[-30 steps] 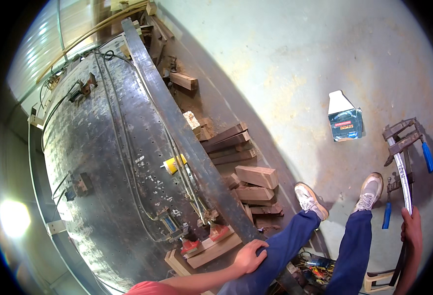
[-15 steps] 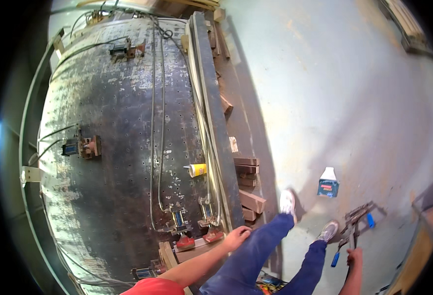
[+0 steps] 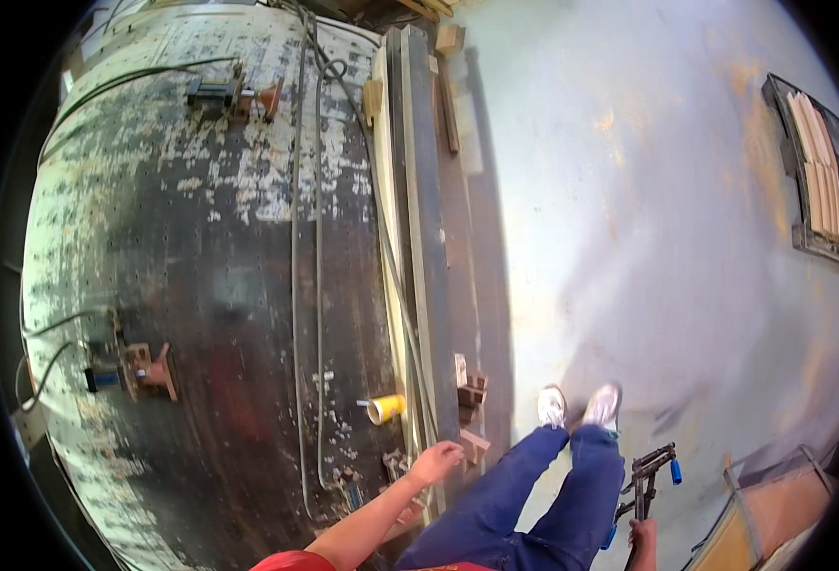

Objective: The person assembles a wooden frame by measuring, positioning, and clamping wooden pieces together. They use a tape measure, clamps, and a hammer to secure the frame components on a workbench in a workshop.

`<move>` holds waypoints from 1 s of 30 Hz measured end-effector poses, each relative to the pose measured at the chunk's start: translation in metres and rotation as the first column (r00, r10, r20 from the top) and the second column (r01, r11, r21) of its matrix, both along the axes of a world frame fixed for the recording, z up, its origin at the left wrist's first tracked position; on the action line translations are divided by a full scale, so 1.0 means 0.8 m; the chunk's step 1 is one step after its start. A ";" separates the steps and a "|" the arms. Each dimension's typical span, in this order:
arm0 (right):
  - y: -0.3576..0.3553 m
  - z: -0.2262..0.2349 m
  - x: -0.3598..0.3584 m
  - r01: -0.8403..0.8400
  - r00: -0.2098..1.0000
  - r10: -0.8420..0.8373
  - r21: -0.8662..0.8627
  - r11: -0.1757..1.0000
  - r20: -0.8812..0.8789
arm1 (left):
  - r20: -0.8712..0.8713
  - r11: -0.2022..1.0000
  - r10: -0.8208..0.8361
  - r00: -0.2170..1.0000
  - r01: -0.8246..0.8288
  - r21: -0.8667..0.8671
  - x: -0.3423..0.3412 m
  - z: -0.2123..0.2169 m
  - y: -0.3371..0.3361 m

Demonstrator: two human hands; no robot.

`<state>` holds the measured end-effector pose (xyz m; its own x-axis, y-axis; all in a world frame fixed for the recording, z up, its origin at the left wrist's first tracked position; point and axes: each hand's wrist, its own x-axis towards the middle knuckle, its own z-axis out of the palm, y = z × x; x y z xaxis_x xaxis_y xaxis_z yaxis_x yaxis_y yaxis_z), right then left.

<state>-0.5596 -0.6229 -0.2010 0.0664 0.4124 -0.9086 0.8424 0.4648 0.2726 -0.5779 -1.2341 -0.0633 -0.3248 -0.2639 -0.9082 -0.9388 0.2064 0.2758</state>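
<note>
While the person stood beside the long metal counter [image 3: 210, 285], the left hand [image 3: 435, 462] rested with loosely spread fingers on its raised edge rail [image 3: 429, 247], just beside a yellow cup [image 3: 386, 408] lying on the worn surface. The right hand [image 3: 642, 539], low at the person's side, was closed around the bar of a blue-handled clamp [image 3: 650, 476] hanging above the concrete floor [image 3: 648, 238].

Pale stained concrete floor [image 3: 648, 238], wooden slats in rack [image 3: 816, 171], diffuse light

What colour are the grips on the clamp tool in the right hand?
Blue, on the clamp tool held by the right hand; head view.
</note>
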 end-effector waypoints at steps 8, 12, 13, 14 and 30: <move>-0.134 -0.116 -0.312 -0.229 0.958 0.207 -0.097 0.969 -0.201 | 0.079 0.975 -0.175 0.981 0.184 -0.122 -0.293 -0.012 -0.127; -0.209 -0.144 -0.494 -0.556 0.782 0.530 0.016 0.831 -0.329 | 0.069 0.986 -0.129 0.989 0.135 -0.098 -0.422 -0.036 -0.180; -0.234 -0.121 -0.547 -0.639 0.706 0.614 0.055 0.767 -0.353 | 0.062 0.986 -0.132 0.989 0.138 -0.089 -0.460 -0.043 -0.190; -0.244 -0.121 -0.584 -0.646 0.692 0.622 0.072 0.760 -0.366 | 0.057 0.988 -0.127 0.990 0.132 -0.083 -0.497 -0.048 -0.200; -0.414 -0.299 -0.950 -0.464 0.876 0.457 -0.007 0.886 -0.151 | 0.102 0.850 -0.254 0.962 0.273 -0.451 -0.966 -0.413 -0.439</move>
